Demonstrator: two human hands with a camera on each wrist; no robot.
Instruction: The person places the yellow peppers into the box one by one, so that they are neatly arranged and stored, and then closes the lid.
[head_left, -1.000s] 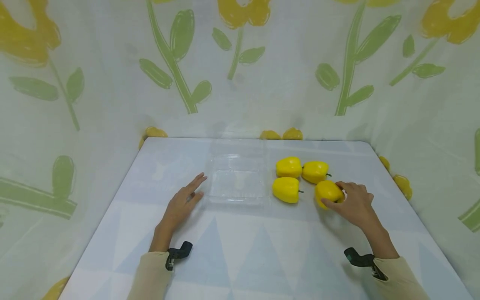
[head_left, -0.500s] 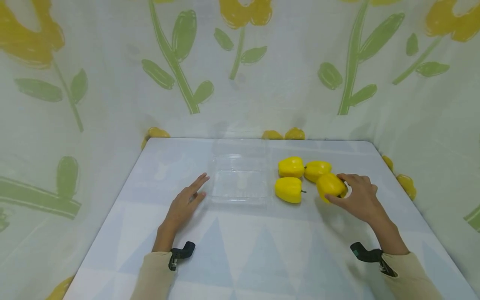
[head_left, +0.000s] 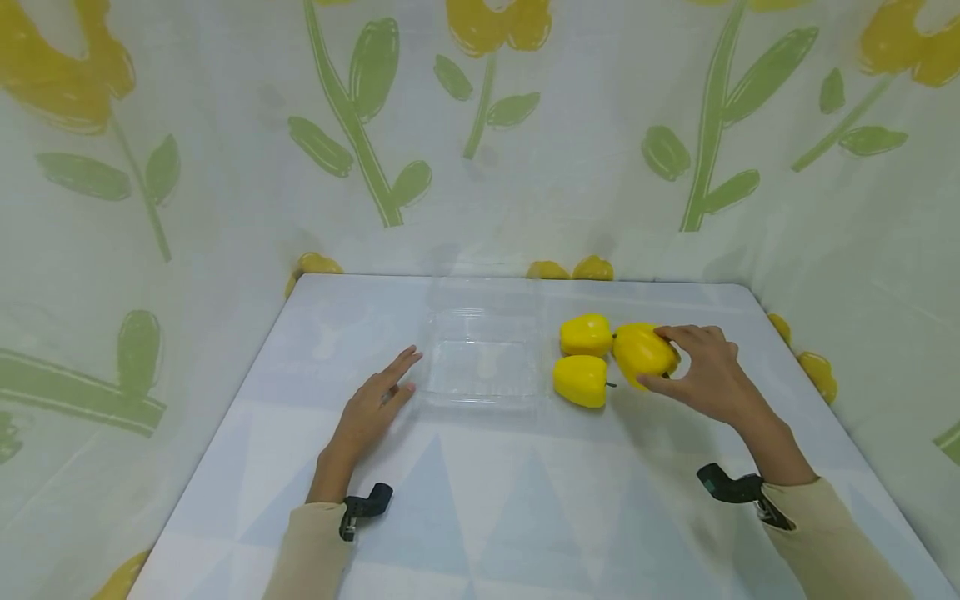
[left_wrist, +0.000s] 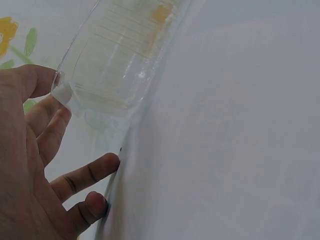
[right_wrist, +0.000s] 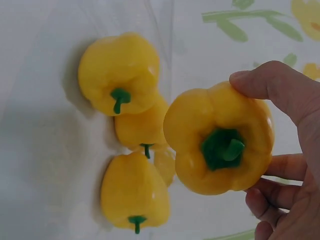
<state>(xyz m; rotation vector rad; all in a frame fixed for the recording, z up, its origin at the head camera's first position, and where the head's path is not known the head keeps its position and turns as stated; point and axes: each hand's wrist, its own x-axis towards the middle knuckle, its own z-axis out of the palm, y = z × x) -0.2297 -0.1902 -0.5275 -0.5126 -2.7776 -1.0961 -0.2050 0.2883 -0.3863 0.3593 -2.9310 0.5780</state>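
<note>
In the head view my right hand (head_left: 708, 371) grips a yellow bell pepper (head_left: 643, 354) between thumb and fingers. Its green stem (right_wrist: 231, 150) faces the right wrist camera. Behind it another pepper is mostly hidden in the head view, but this third pepper (right_wrist: 142, 120) shows in the right wrist view. Two more yellow bell peppers, a back one (head_left: 585, 335) and a front one (head_left: 580, 381), lie just left of it. A clear plastic container (head_left: 480, 400) stands farther left. My left hand (head_left: 367, 417) lies at its left side, fingers extended, fingertips right at the container's corner (left_wrist: 62, 90).
The white table (head_left: 480, 517) has a pale blue triangle pattern. Curtains (head_left: 570, 167) with yellow flowers and green leaves close off the back and both sides. A black wrist camera (head_left: 367, 502) sits at the left sleeve, another camera (head_left: 727, 485) at the right.
My right hand has lifted the bell pepper and carried it away from me and slightly left, over the pepper behind. The left hand stays by the container.
</note>
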